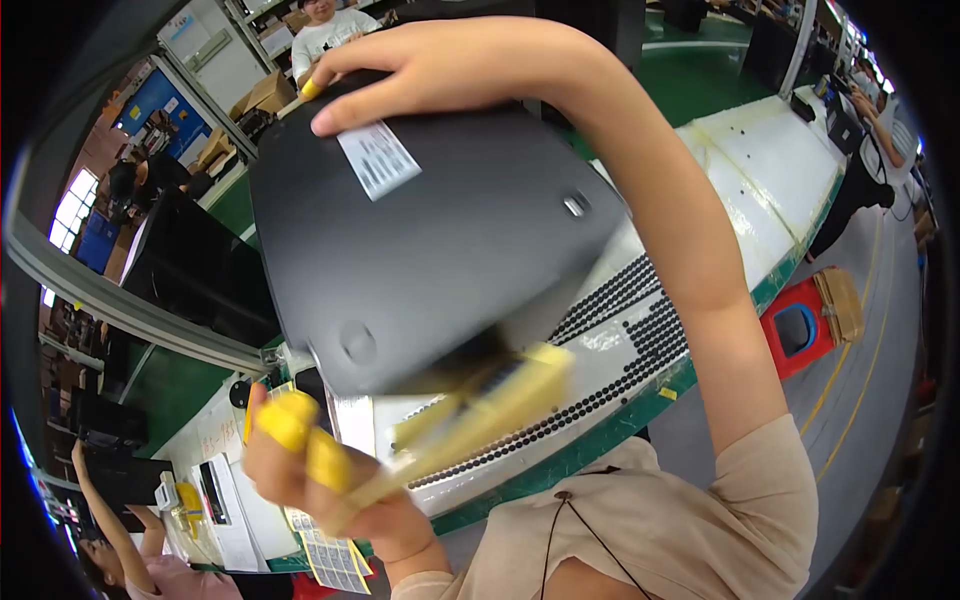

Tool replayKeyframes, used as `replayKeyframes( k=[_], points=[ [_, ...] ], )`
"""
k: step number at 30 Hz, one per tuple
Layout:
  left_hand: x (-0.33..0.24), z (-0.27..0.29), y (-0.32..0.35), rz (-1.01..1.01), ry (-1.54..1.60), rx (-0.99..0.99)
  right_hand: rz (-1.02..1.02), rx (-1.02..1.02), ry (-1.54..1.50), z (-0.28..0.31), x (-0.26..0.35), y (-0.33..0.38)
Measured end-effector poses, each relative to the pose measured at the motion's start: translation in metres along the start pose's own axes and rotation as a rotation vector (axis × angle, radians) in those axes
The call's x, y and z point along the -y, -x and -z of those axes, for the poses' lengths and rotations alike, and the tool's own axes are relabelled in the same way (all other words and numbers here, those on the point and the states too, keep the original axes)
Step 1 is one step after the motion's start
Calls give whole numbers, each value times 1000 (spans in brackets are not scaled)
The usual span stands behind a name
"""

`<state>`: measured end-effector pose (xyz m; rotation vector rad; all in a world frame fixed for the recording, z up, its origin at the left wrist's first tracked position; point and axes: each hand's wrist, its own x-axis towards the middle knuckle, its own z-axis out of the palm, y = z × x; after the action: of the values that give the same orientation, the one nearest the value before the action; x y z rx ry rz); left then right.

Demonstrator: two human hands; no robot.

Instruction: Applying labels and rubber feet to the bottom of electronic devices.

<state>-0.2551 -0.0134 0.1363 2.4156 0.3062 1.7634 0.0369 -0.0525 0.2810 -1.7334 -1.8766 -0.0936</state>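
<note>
A black flat casing (430, 230) with rounded corners is held up tilted over the bench. It bears a white printed label (380, 160), a small metallic slot and a round recess. Reaching over from the right, my right hand (420, 70) grips its far edge, thumb on the face, with a yellow finger cover on one finger. My left hand (330, 480), wearing yellow finger covers, is closed below the casing's near left corner. In it is a long pale-yellow flat thing (500, 400) with a dark part, smeared by motion; its kind is unclear.
Rows of small black round pads (640, 340) lie on the white bench with its green edge. A sticker sheet (335, 560) hangs at the near left edge, beside papers (235, 510). A metal frame bar (130, 290) crosses at left. A red stool (800, 325) stands right. Other people work around.
</note>
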Motion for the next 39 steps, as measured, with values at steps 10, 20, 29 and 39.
replayKeyframes(
  k=[10, 20, 29, 39],
  points=[
    [117, 18, 84, 1404, 497, -39, 105, -466, -684, -23, -43, -19],
    [78, 14, 119, 280, -304, 454, -159, -886, -332, -122, 8, 190],
    [-4, -39, 148, 176, 27, 803, -252, 27, 99, -211, 37, 275],
    [-10, -45, 160, 163, 26, 765, -235, 23, 48, -220, 38, 291]
  ],
)
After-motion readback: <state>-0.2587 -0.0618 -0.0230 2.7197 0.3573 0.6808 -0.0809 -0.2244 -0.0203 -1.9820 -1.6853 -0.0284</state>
